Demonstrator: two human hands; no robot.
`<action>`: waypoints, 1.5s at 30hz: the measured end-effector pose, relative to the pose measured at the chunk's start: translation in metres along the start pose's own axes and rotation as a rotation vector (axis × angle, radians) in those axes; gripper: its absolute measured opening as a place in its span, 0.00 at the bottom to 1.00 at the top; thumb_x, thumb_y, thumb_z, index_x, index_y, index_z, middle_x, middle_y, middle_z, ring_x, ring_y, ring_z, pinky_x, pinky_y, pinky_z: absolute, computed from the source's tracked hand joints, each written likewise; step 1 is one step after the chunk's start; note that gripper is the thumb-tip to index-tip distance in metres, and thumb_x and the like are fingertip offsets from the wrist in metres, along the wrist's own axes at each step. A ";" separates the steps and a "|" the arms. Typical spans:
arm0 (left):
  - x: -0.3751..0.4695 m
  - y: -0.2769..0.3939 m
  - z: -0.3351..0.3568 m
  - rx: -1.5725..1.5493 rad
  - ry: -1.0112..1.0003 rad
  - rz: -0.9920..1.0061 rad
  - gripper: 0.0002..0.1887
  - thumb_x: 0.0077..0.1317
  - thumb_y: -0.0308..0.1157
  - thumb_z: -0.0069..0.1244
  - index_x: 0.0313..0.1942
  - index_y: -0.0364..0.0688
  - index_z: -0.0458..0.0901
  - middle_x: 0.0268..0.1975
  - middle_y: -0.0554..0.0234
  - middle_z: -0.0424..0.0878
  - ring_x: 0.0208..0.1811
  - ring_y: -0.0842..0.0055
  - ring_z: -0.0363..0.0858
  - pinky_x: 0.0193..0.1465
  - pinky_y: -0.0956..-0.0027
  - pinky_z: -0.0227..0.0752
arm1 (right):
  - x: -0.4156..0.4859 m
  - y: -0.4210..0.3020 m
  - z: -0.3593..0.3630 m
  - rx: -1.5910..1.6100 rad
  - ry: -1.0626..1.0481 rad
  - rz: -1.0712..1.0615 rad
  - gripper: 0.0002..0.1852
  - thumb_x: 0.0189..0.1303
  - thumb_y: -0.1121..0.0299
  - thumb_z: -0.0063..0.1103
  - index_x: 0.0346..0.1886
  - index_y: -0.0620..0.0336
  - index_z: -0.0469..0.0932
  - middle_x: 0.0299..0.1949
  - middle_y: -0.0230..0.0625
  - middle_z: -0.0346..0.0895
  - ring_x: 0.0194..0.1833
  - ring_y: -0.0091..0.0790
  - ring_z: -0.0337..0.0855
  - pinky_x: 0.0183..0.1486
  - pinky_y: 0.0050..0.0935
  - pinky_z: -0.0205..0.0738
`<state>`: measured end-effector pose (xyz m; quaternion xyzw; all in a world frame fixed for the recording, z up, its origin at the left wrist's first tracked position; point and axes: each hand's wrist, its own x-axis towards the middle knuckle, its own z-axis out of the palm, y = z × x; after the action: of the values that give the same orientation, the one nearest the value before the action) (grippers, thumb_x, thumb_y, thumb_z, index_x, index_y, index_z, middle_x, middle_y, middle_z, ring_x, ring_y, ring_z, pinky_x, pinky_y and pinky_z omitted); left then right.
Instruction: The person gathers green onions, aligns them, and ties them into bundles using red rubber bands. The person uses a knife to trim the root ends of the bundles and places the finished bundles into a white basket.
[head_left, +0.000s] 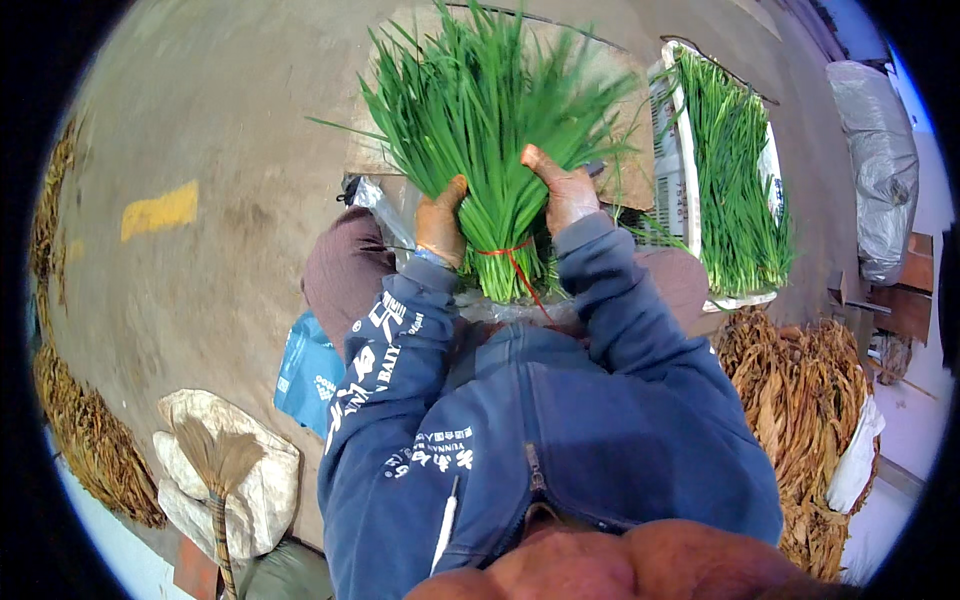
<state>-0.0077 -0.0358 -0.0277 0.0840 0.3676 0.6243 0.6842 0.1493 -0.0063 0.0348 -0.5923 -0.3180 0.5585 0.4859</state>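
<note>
A large bunch of long green leaves, likely garlic chives (487, 150), stands between my two hands, its tops fanned away from me. A red tie (506, 251) goes round its pale lower stems, with one loose end hanging towards my lap. My left hand (442, 221) grips the bunch's left side, thumb up along the leaves. On the right side my right hand (562, 191) presses against the leaves, thumb raised and fingers partly hidden behind them. The leaf tops at the right are blurred. Beneath the bunch lies a flat brown board or cardboard sheet (637, 169).
More green leaves (739, 180) fill a white foam box (686, 150) at the right. Dried brown leaves (795, 405) are heaped at lower right and along the left edge (97, 442). A straw broom (217, 480) rests on a white sack (274, 480); a blue bag (307, 375) lies by my left knee.
</note>
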 end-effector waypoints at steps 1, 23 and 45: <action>0.002 -0.002 -0.003 -0.039 0.003 -0.020 0.15 0.62 0.29 0.50 0.48 0.34 0.75 0.45 0.57 0.81 0.43 0.68 0.80 0.49 0.64 0.75 | -0.005 -0.010 0.002 -0.068 -0.034 0.016 0.20 0.50 0.65 0.70 0.44 0.66 0.77 0.38 0.32 0.79 0.36 0.28 0.78 0.44 0.28 0.73; 0.107 0.024 -0.051 -0.445 0.722 -0.025 0.20 0.64 0.46 0.47 0.51 0.44 0.76 0.55 0.61 0.76 0.56 0.60 0.73 0.61 0.47 0.60 | 0.057 0.017 -0.133 -1.517 0.038 -0.171 0.26 0.48 0.51 0.66 0.50 0.49 0.77 0.43 0.39 0.77 0.47 0.42 0.78 0.49 0.38 0.71; 0.034 0.001 0.089 1.945 -0.458 0.735 0.46 0.46 0.38 0.66 0.64 0.39 0.59 0.61 0.49 0.65 0.64 0.60 0.63 0.63 0.57 0.58 | 0.056 -0.010 -0.138 -0.540 0.069 0.000 0.24 0.55 0.75 0.60 0.56 0.62 0.68 0.43 0.38 0.76 0.42 0.25 0.77 0.47 0.21 0.71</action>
<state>0.0439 0.0260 0.0229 0.8158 0.5228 0.1999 0.1453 0.2950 0.0177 0.0115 -0.7190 -0.4388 0.4329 0.3210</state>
